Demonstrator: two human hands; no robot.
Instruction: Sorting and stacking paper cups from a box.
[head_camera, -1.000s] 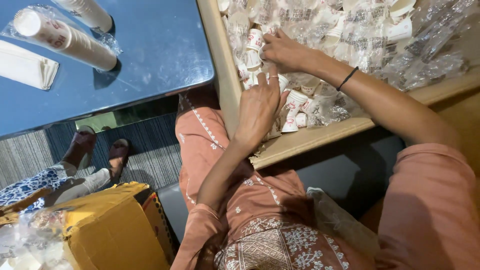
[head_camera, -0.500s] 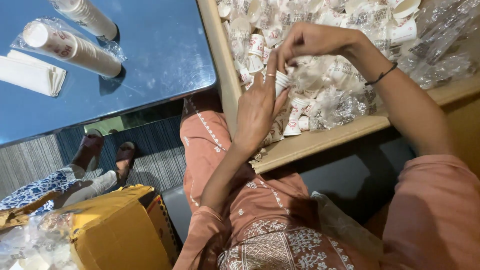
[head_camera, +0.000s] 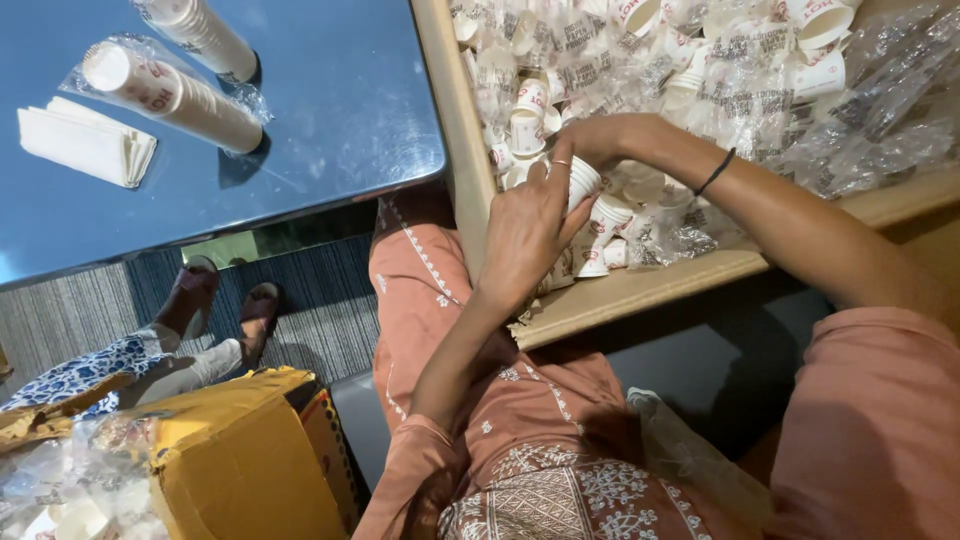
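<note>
At the far left a stack of white folded napkins (head_camera: 85, 145) lies on your blue table (head_camera: 330, 120), with two plastic-wrapped sleeves of paper cups (head_camera: 175, 95) just beside it. Below the table edge, another person's sandalled feet (head_camera: 225, 310) rest on the striped carpet, and a yellow cardboard box (head_camera: 240, 460) sits open near your knee. Your left hand (head_camera: 525, 235) is raised with fingers loosely curled, thumb and fingertips closed around a small stack of white paper cups (head_camera: 583, 182) with red print, held just above the near edge of the wooden tray (head_camera: 640, 290). Your right hand (head_camera: 600, 140) meets it from above, fingers pinched on the top of the same stack, a black band (head_camera: 716, 172) around its wrist. Farther right, the tray is heaped with loose cups and crumpled clear plastic wrappers (head_camera: 860, 130).
</note>
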